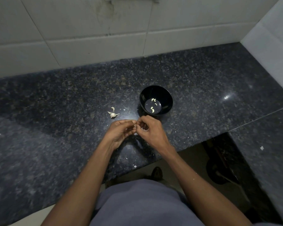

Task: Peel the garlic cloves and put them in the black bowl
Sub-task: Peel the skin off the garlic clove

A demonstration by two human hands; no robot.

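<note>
You are mid-peel: your left hand [121,130] and right hand [149,129] meet fingertip to fingertip just in front of the round glossy black bowl [166,95], fingers curled, pinching a small pale garlic clove [135,126] that is mostly hidden between them. A few peeled cloves [153,106] already lie in that bowl, and the papery remainder of the garlic bulb [113,114] sits on the dark speckled granite counter [55,103] to its left. Next you likely need to strip the skin free, then reach forward and drop the clove in.

Dim overhead light — glare on countertop [226,97] — edges warped.
</note>
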